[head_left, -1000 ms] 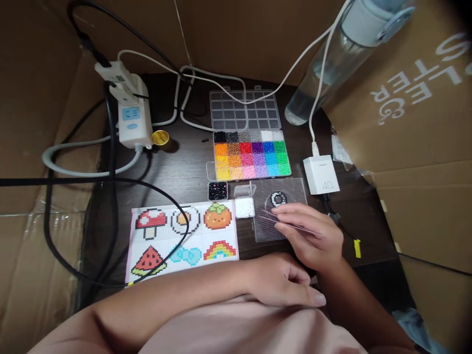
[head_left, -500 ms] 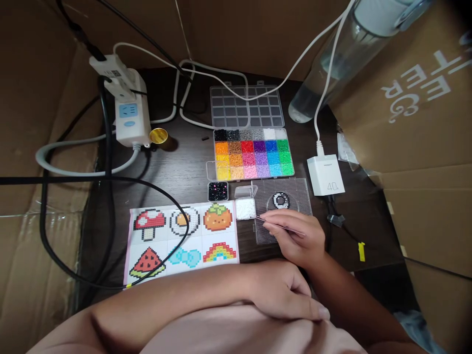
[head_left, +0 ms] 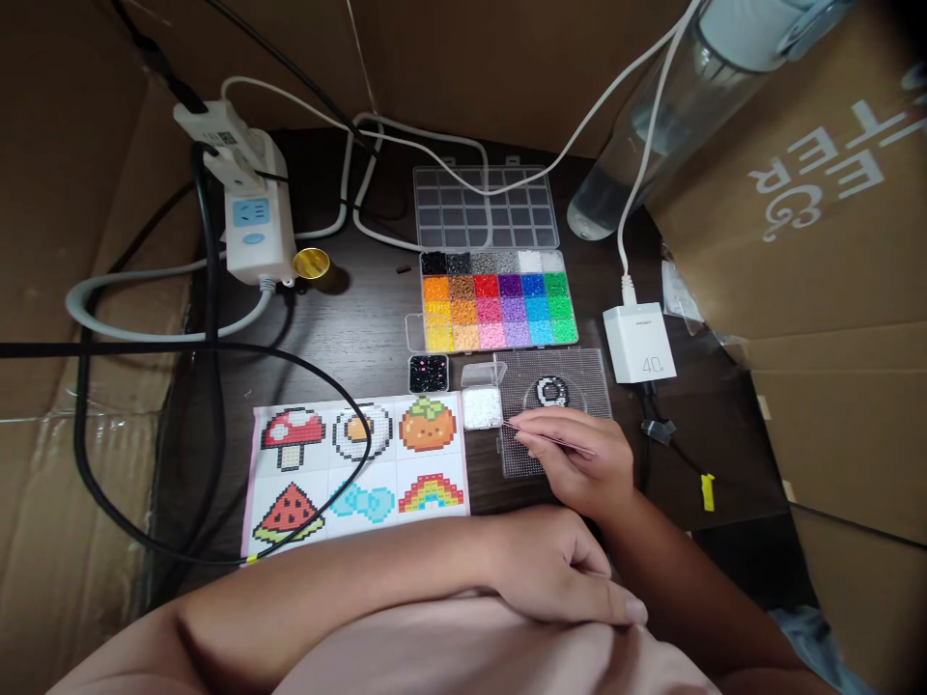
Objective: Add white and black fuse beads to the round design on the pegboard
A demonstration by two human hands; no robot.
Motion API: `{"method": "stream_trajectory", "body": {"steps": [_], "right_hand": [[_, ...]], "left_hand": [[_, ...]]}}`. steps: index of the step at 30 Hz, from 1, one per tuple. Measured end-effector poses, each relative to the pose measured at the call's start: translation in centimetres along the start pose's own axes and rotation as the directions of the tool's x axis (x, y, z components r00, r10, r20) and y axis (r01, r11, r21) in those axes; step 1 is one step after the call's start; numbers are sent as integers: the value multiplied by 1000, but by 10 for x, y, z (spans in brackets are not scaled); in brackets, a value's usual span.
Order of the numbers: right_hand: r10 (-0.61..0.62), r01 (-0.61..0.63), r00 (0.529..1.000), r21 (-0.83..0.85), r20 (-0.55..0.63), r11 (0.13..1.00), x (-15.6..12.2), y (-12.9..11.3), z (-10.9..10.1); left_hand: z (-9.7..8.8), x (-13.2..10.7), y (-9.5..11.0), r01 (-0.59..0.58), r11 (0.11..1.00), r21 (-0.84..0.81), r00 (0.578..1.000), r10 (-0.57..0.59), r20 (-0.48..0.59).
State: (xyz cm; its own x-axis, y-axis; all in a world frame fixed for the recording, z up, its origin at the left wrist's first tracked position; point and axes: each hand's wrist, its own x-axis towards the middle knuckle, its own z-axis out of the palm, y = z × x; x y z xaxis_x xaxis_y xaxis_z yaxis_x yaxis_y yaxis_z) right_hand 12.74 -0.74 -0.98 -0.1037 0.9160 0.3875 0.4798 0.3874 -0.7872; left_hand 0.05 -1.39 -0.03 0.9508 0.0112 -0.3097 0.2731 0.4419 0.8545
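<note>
The right hand [head_left: 579, 463] has its grip pinched shut on thin tweezers [head_left: 550, 439], which run long and nearly flat, pointing left with the tips right at the edge of the small box of white beads [head_left: 481, 407]. So the beads sit just left of the tips, basically touching distance, and the pegboard [head_left: 572, 372] with its little black-and-white ring of beads [head_left: 551, 392] lies just up and right of the hand. Can't tell if there's a bead in the tips, too small. The left hand [head_left: 557, 569] is loosely curled on nothing, resting down by the lap, well back from the table [head_left: 362, 328]. Right hand is way nearer to everything. The black beads [head_left: 428, 374] and pattern sheet [head_left: 358, 463] are further left.
</note>
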Motion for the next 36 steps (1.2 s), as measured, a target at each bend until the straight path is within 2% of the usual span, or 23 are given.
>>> {"method": "stream_trajectory", "body": {"steps": [8,13,16,19,21,26,30,36], "right_hand": [[18,-17,999,37,-28,999,0,-1,-3],[98,-88,992,115,-84,989,-4,-1,-15],[174,-150,964,130,-201,980,-9,3,-30],[234,-222,906,75,-354,972,-16,11,-44],[271,-273,879,50,-394,961,-21,18,-49],[303,-304,882,55,-361,951,-30,28,-44],[286,-289,904,38,-317,957,-29,29,-40],[294,-304,904,17,-309,952,-29,28,-41]], "left_hand": [[-1,1,0,-12,1000,8,1000,12,1],[-2,0,1,-21,1000,5,1000,21,-7],[-3,0,0,-17,1000,9,1000,18,-22],[-4,0,-1,-29,999,20,999,30,-25],[-4,1,-1,-42,999,29,999,43,-22],[-3,2,1,-36,999,40,999,37,-26],[-3,1,2,-46,998,48,999,47,-24],[-2,1,0,-44,997,56,998,46,-38]]}}
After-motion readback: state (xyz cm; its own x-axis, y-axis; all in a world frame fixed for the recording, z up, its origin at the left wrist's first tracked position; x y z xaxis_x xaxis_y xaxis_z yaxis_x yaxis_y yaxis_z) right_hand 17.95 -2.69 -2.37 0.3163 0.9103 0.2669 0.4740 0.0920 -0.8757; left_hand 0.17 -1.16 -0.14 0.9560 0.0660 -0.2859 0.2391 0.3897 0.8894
